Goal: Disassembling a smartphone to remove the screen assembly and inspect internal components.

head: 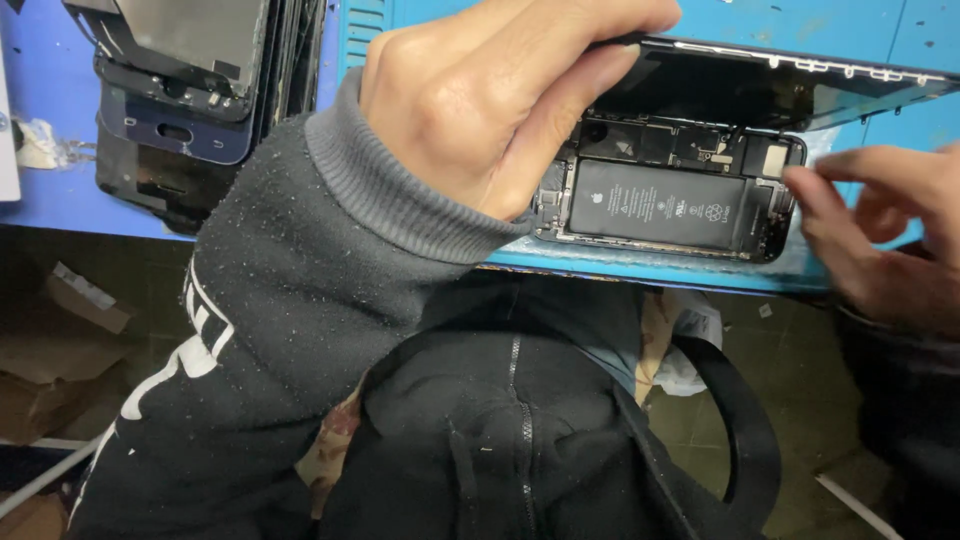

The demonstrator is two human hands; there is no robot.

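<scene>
An opened smartphone body (pixel 670 205) lies on a blue work mat (pixel 700 268) near the table's front edge, its dark battery (pixel 655 203) and circuit parts exposed. My left hand (pixel 490 95) grips the left end of the lifted screen panel (pixel 780 85), which is tilted up above the body like a lid. My right hand (pixel 880 235) sits at the phone's right end, fingertips touching the edge of the body; whether it holds a small tool or part I cannot tell.
A stack of dark phone screens and frames (pixel 185 90) stands at the back left of the blue table. Below the table edge are my dark jacket (pixel 500 430), a black strap (pixel 745 420), and cardboard scraps (pixel 60 340) on the floor.
</scene>
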